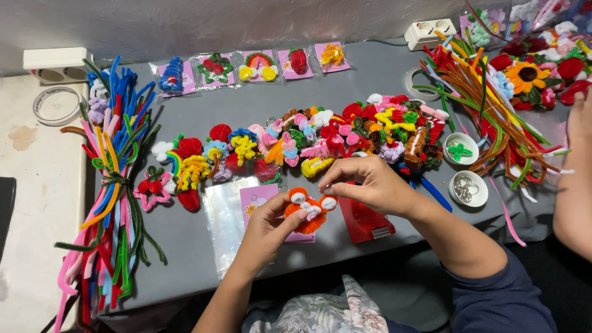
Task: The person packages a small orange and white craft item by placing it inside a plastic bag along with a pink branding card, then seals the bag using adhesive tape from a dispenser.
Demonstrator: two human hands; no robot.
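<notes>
A grey table (370,80) is filling most of the view, running from nine o'clock across to three o'clock. At nine o'clock a big loose bundle of pipe cleaners (114,185) in blue, pink, red and green is lying lengthwise, and a second bundle (487,105), mostly orange, green and yellow, is fanning out at two o'clock. Across the centre a long row of finished pipe-cleaner charms (296,145) is sitting unpacked. At twelve o'clock five bagged charms on pink cards (253,66) are lying side by side, so as far as the view shows, a handful are packed and far more are waiting.

Just below centre, at six o'clock, the left hand (265,231) is pinching an orange and white charm (310,208) from underneath between thumb and fingers, while the right hand (370,182) is gripping its upper right edge with closed fingertips. The charm is hovering over a pink backing card (262,197) that is resting on a clear plastic sleeve (225,216); it is not yet on the card. A red tape dispenser (364,222) is sitting just right of it. At three o'clock two small white dishes (465,169) are holding small bits, one of metal rings, and another person's arm (573,185) is entering from the edge.
</notes>
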